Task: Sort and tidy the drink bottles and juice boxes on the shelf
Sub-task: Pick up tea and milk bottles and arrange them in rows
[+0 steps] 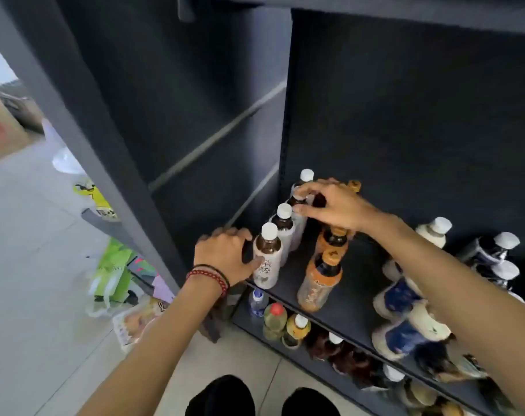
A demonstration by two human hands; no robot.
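On the shelf (pixel 354 283) I see three rows of bottles running front to back. The left row (pixel 280 232) stands by the shelf's left wall; the middle row (pixel 324 274) stands just right of it; the right row (pixel 405 295) stands well apart, further right. My left grip (pixel 225 253) touches the left row's front bottle (pixel 267 259); my right grip (pixel 330 202) sits over a bottle further back. A lower shelf (pixel 246 318) carries more bottles (pixel 285 322) below and before these.
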